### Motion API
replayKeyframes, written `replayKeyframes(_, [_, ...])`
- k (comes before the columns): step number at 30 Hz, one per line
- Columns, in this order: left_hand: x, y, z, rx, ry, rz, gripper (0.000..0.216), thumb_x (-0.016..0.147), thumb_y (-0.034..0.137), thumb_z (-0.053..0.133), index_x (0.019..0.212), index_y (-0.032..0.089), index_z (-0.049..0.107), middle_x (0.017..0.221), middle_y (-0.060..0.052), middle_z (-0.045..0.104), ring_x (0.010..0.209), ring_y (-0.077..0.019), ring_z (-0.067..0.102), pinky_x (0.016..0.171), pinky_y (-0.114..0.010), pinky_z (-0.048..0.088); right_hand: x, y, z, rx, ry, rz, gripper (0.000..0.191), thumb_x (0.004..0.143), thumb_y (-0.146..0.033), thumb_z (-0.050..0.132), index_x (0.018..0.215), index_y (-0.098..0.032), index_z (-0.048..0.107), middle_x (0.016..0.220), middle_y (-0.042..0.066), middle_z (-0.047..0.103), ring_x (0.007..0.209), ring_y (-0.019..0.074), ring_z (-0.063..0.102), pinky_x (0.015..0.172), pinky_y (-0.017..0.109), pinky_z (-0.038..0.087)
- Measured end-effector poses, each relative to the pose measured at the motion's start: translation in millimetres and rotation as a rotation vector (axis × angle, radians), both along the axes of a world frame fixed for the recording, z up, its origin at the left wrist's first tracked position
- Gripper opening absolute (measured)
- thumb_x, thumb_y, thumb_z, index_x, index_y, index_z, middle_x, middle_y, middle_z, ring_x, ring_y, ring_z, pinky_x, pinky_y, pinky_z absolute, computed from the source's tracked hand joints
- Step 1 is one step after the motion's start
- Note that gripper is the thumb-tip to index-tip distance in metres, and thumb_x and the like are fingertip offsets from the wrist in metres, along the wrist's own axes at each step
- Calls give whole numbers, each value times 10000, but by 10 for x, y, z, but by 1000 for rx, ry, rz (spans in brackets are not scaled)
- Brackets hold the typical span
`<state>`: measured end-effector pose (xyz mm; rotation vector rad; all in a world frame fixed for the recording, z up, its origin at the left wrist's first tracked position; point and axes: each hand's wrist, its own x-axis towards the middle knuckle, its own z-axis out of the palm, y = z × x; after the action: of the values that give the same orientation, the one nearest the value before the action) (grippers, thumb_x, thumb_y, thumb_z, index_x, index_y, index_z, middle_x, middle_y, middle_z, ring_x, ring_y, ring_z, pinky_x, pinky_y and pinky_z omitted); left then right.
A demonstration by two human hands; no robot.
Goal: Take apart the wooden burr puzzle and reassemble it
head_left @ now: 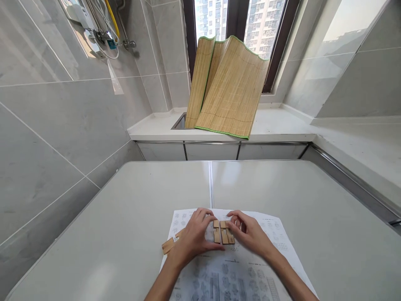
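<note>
Three small notched wooden blocks lie side by side on a printed instruction sheet. My left hand rests on the sheet with its fingers curled against the left block. My right hand reaches from the right, its fingertips pinching the rightmost block. Another wooden piece lies loose at the sheet's left edge, just beyond my left wrist.
The sheet lies on a white table with a seam down its middle. Behind it, a white counter carries a folded bamboo mat leaning on the window. Grey tiled walls close in left and right.
</note>
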<state>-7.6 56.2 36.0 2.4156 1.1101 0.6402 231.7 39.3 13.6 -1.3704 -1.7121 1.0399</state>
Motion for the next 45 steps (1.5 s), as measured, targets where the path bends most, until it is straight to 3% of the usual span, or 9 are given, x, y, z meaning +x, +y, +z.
replayKeyframes(5, [-91, 15, 0, -29, -12, 42, 752, 606, 462, 978, 1233, 267, 610, 1229, -87, 614, 1145, -306, 578, 965, -464, 525, 80, -33, 89, -16, -183, 142, 473, 812, -468, 772, 1232, -292, 644, 856, -38, 647, 636, 157, 545, 642, 281, 443])
replayKeyframes(9, [-97, 0, 19, -49, -19, 56, 763, 619, 410, 981, 1267, 281, 600, 1223, -80, 615, 1132, -301, 589, 954, -458, 534, 85, -58, 108, 27, -240, 183, 690, 627, -446, 915, 1258, -336, 660, 946, -17, 691, 829, 234, 640, 759, 322, 466])
replayKeyframes(17, [-81, -68, 96, -40, -138, 103, 747, 754, 268, 897, 1391, 300, 508, 1416, -97, 575, 1271, -298, 595, 1060, -474, 530, 122, -14, 105, -146, 72, 99, 639, 696, -464, 889, 1267, -284, 666, 792, -39, 595, 645, 165, 515, 615, 289, 433])
replayKeyframes(22, [-27, -146, 116, -100, -198, 158, 693, 833, 220, 816, 1416, 333, 460, 1328, -34, 647, 1082, -222, 671, 952, -380, 578, 66, -26, 105, -282, 498, 102, 716, 745, -398, 891, 1375, -307, 565, 968, -4, 630, 705, 149, 605, 666, 296, 510])
replayKeyframes(26, [21, -205, 80, -122, -221, 194, 719, 787, 270, 868, 1387, 320, 474, 1240, -28, 687, 1019, -223, 680, 922, -379, 579, -50, -55, 47, -366, 661, 137, 738, 744, -386, 903, 1361, -316, 504, 1016, 12, 653, 666, 147, 647, 645, 314, 529])
replayKeyframes(32, [57, -226, 88, -77, -225, 150, 636, 786, 404, 879, 1306, 292, 529, 1178, -43, 704, 950, -222, 681, 875, -377, 580, -103, -58, 3, -318, 633, 132, 722, 712, -370, 927, 1319, -300, 540, 1139, 46, 672, 816, 180, 665, 709, 311, 526])
replayKeyframes(36, [56, -206, 87, -20, -238, 115, 600, 794, 402, 873, 1278, 282, 538, 1184, -55, 689, 920, -206, 670, 850, -363, 583, -86, -54, -27, -282, 537, 83, 645, 692, -409, 923, 1217, -257, 581, 1053, 31, 692, 689, 143, 593, 615, 272, 471])
replayKeyframes(39, [50, -198, 69, -4, -224, 115, 569, 819, 392, 851, 1280, 275, 538, 1199, -78, 676, 949, -220, 669, 858, -373, 581, -116, -75, -24, -228, 500, 52, 567, 689, -405, 926, 1120, -251, 593, 1149, 52, 691, 693, 133, 581, 621, 269, 471])
replayKeyframes(45, [38, -199, 36, 6, -175, 143, 554, 843, 291, 811, 1316, 280, 524, 1234, -97, 636, 997, -247, 665, 877, -403, 579, -250, -125, 5, -207, 393, 16, 743, 695, -443, 919, 1343, -268, 600, 1019, 39, 717, 672, 157, 593, 709, 341, 553])
